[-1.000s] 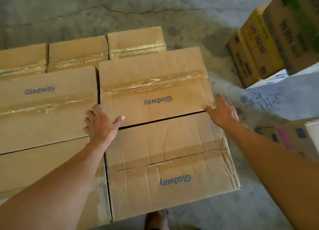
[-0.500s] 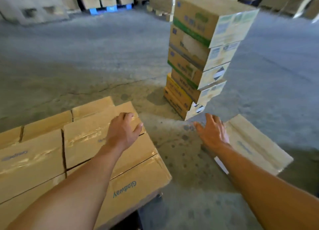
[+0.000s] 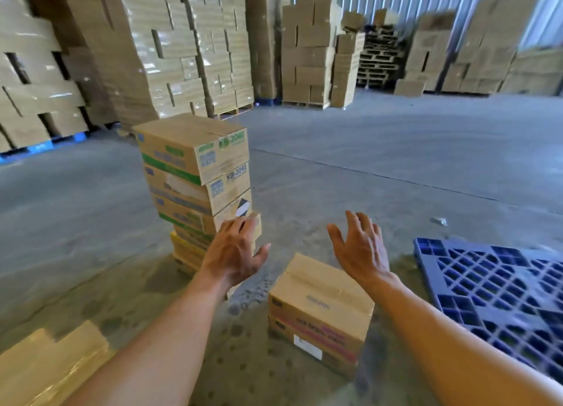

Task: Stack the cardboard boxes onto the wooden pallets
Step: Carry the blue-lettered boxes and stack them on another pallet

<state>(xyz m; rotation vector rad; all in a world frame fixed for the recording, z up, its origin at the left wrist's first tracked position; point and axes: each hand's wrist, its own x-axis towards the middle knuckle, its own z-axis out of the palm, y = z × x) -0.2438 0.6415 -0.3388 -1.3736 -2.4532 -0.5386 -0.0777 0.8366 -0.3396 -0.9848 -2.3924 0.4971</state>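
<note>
While both arms reach forward, the left hand (image 3: 233, 253) and right hand (image 3: 361, 250) hang with fingers spread, holding nothing. Between and below them a cardboard box (image 3: 320, 302) lies on the concrete floor (image 3: 365, 168). A crooked stack of boxes (image 3: 195, 168) stands behind the left hand, and a blue pallet (image 3: 499, 287) lies to the right.

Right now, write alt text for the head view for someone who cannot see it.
Two empty, open hands, the left hand and right hand, are held out above a low box pile on a concrete warehouse floor. A tall, uneven box stack stands behind the left hand; a blue pallet lies at right.
</note>
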